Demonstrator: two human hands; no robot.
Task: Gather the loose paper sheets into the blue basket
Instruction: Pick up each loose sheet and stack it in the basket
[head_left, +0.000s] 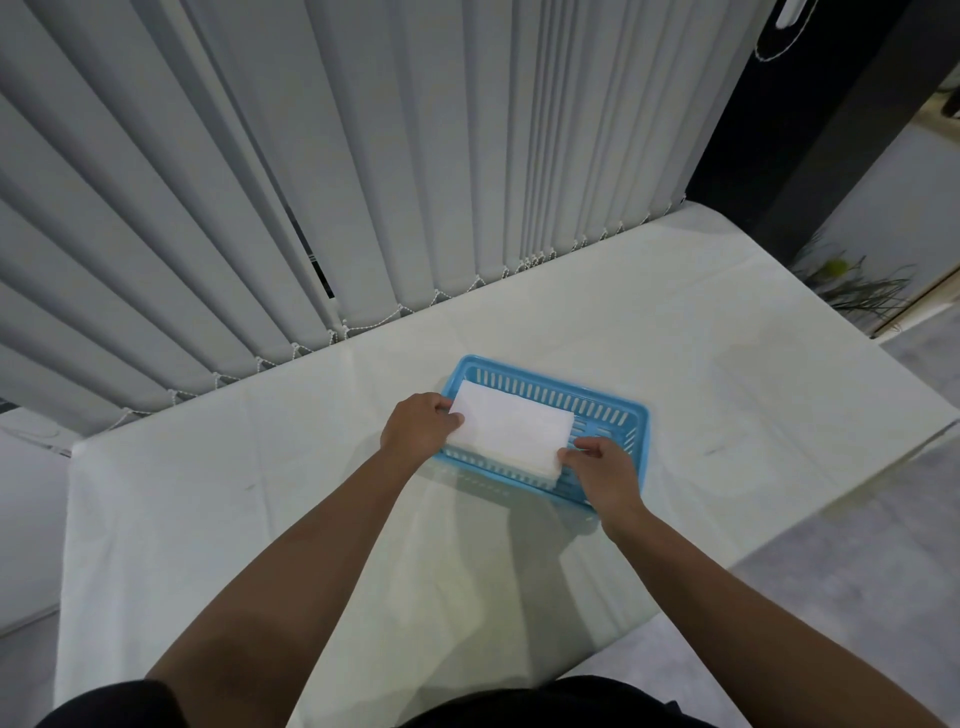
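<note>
My L hand (420, 425) & R hand (602, 470) pinch paper stack (511, 434) at opp ends, keeps it flat, blue basket (613, 405) right under grip

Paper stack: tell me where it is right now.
In the head view the paper stack lies mid-frame over the left part of the blue basket, its ends held by the left hand and right hand.

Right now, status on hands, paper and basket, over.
Left hand grips paper stack at left end; right hand pinches near right corner. Stack held within blue basket rim, not released. Nothing blocking it.
</note>
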